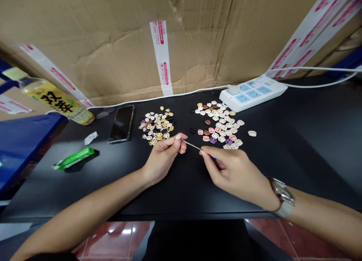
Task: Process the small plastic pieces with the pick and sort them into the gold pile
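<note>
My left hand [161,160] is closed, pinching a small white plastic piece [178,137] between thumb and fingertips. My right hand [239,176] grips a thin metal-shafted tool [191,144]; its tip meets the white piece, and most of its handle is hidden in my fingers. Just beyond my left hand lies a pile of small pieces [158,126] in white, yellow, black and brown, some with thin stems. Past my right hand spreads a looser group of two-holed oval plastic pieces [223,126], mostly white, with pink, purple and brown ones among them.
A white power strip [253,93] with a cable stands at the back right, against a taped cardboard wall [118,46]. To the left on the black table [181,197] are a phone [121,124], a drink bottle [56,99], a green wrapped packet [74,158] and a crumpled wrapper [91,138].
</note>
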`<state>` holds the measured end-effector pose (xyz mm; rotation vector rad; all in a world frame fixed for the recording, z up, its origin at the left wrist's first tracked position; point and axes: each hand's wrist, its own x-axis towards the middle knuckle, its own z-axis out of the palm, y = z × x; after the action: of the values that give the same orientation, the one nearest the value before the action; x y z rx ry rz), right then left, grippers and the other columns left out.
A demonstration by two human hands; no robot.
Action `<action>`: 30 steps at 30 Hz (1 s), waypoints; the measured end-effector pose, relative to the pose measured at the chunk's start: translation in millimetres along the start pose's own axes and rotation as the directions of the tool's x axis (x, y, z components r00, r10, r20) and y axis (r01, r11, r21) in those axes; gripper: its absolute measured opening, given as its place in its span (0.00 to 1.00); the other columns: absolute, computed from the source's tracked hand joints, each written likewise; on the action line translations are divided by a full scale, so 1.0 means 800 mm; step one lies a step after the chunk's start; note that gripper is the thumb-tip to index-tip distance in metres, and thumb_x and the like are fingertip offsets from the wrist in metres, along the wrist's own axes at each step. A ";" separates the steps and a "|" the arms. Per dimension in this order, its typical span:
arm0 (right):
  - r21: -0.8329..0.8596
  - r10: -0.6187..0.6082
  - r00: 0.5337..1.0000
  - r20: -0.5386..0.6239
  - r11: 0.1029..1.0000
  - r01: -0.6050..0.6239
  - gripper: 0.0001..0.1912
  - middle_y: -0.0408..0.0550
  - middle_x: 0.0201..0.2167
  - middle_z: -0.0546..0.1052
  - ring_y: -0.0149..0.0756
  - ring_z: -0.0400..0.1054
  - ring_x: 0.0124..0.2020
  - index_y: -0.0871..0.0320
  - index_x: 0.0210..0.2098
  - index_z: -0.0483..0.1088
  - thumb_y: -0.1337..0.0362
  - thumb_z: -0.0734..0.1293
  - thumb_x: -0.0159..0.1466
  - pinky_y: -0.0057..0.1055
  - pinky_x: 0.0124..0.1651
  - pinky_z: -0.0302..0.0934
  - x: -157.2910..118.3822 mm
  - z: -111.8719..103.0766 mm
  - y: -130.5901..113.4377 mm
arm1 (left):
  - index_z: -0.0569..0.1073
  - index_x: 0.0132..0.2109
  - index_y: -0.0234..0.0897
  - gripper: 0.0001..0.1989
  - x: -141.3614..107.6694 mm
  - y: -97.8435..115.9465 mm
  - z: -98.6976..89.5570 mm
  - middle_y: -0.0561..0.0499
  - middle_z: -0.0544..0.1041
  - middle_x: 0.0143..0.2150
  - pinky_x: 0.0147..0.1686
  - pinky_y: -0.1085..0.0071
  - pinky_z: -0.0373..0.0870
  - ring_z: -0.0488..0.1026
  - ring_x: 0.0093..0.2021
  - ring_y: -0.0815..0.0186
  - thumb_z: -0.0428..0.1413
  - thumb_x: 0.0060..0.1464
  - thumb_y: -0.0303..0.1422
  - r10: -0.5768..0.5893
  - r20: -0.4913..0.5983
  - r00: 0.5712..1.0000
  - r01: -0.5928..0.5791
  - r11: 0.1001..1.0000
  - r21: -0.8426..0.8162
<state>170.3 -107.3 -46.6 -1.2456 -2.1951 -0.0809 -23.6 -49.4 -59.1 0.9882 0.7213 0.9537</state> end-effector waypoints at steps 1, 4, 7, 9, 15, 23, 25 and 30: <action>0.020 0.031 1.000 0.003 0.999 -0.031 0.12 0.38 0.15 0.67 0.27 0.61 0.15 0.64 0.37 0.75 0.72 0.59 0.69 0.26 0.20 0.52 0.000 0.002 -0.003 | 0.81 0.41 0.32 0.11 0.000 0.000 0.001 0.52 0.70 0.28 0.40 0.71 0.60 0.63 0.33 0.70 0.64 0.55 0.36 -0.004 -0.016 1.000 0.004 1.000 -0.003; -0.202 -0.120 0.992 -0.048 0.973 0.108 0.12 0.42 0.16 0.69 0.31 0.61 0.14 0.70 0.41 0.75 0.74 0.60 0.66 0.29 0.17 0.50 -0.001 0.008 -0.009 | 0.80 0.41 0.32 0.10 -0.001 -0.001 0.005 0.53 0.70 0.28 0.40 0.72 0.61 0.63 0.33 0.71 0.64 0.55 0.35 0.006 -0.084 0.996 -0.007 1.000 -0.010; -0.458 -0.309 0.951 0.024 0.842 0.285 0.14 0.46 0.17 0.69 0.33 0.62 0.13 0.77 0.43 0.75 0.80 0.60 0.61 0.30 0.16 0.50 0.000 0.010 -0.014 | 0.80 0.40 0.31 0.08 -0.002 -0.002 0.008 0.53 0.70 0.28 0.41 0.74 0.62 0.63 0.33 0.71 0.62 0.56 0.33 0.021 -0.139 0.990 -0.026 0.999 -0.035; -0.514 -0.347 0.936 0.064 0.792 0.329 0.15 0.46 0.17 0.69 0.32 0.62 0.13 0.77 0.43 0.75 0.82 0.60 0.60 0.29 0.16 0.51 0.002 0.009 -0.015 | 0.80 0.41 0.31 0.08 -0.002 -0.002 0.009 0.53 0.69 0.28 0.41 0.75 0.63 0.63 0.33 0.72 0.61 0.57 0.32 0.004 -0.155 0.988 -0.016 0.997 -0.074; -0.322 -0.277 0.961 0.000 0.910 0.262 0.13 0.44 0.18 0.71 0.34 0.64 0.14 0.71 0.44 0.75 0.75 0.62 0.63 0.32 0.16 0.52 0.009 0.007 0.006 | 0.80 0.42 0.30 0.08 -0.004 -0.002 0.006 0.52 0.68 0.30 0.43 0.77 0.65 0.63 0.33 0.72 0.58 0.60 0.29 -0.018 -0.149 0.989 -0.005 0.988 -0.153; -0.185 -0.248 0.951 -0.185 0.959 0.214 0.08 0.44 0.19 0.75 0.32 0.68 0.17 0.69 0.40 0.75 0.72 0.64 0.66 0.32 0.21 0.56 0.008 -0.013 0.021 | 0.81 0.43 0.30 0.08 -0.004 -0.001 0.008 0.51 0.70 0.32 0.43 0.79 0.66 0.65 0.35 0.73 0.58 0.60 0.28 -0.043 -0.150 0.988 0.011 0.978 -0.209; -0.126 -0.215 0.962 -0.167 0.973 0.195 0.08 0.43 0.19 0.75 0.30 0.69 0.17 0.67 0.40 0.75 0.72 0.63 0.66 0.31 0.22 0.57 0.009 -0.015 0.023 | 0.80 0.43 0.30 0.08 -0.005 -0.001 0.008 0.51 0.70 0.32 0.43 0.78 0.66 0.65 0.35 0.73 0.59 0.59 0.28 -0.056 -0.135 0.989 0.027 0.978 -0.206; -0.092 -0.189 0.980 -0.058 0.979 0.183 0.10 0.44 0.21 0.77 0.30 0.69 0.19 0.64 0.38 0.76 0.71 0.61 0.67 0.29 0.23 0.58 0.010 -0.010 0.026 | 0.81 0.44 0.31 0.08 -0.006 -0.002 0.007 0.52 0.70 0.31 0.44 0.77 0.66 0.65 0.35 0.73 0.60 0.58 0.29 -0.073 -0.103 0.992 0.052 0.979 -0.199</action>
<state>188.0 -92.6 -40.7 -1.0631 -2.2656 -0.2913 -20.2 -56.1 -57.7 0.7400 0.7308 1.0096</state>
